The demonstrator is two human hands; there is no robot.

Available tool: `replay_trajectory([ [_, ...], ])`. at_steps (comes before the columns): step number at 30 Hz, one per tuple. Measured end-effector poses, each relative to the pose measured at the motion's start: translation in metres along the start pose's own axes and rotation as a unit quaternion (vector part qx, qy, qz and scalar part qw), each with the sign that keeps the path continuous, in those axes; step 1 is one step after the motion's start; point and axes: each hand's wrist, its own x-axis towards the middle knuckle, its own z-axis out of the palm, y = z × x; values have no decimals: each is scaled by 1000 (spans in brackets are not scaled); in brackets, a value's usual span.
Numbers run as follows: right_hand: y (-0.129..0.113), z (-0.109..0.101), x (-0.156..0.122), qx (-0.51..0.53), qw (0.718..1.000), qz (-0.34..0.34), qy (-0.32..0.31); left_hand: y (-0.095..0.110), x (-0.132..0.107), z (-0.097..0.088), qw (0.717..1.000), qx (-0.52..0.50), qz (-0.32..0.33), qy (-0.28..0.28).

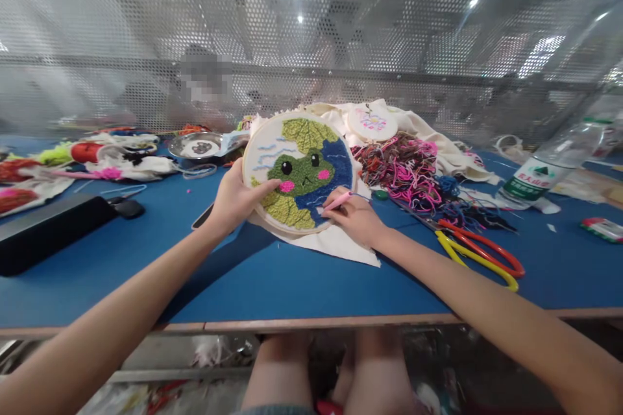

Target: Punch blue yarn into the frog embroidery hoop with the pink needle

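The left hand grips a tilted embroidery hoop at its 8 o'clock edge; the cloth shows a green frog. The right hand pinches a pink needle pen, its tip touching the cloth at the hoop's 5 o'clock. From the hoop, a yarn tangle lies at 3 o'clock, scissors at 4 o'clock and a metal bowl at 10 o'clock, all on the blue table.

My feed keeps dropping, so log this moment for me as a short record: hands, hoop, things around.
left hand: grips the left rim of the hoop
right hand: holds a pink needle tool, tip at the hoop's lower right
hoop: tilted up, green frog design
right side: scissors, yarn pile, bottle lying down
left side: black case, metal bowl
table: blue
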Motion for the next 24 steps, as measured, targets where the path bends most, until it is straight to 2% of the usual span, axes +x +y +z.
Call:
replay_trajectory([
  [4,-6,-4,-3,-28,1000,14,4,-13,2,1,1000,4,-30,-7],
  [8,-10,-11,-4,-2,1000,25,5,-23,5,2,998,-9,-53,-27],
  [24,-9,-15,-7,11,999,26,32,-22,3,2,996,-39,-72,-32],
])
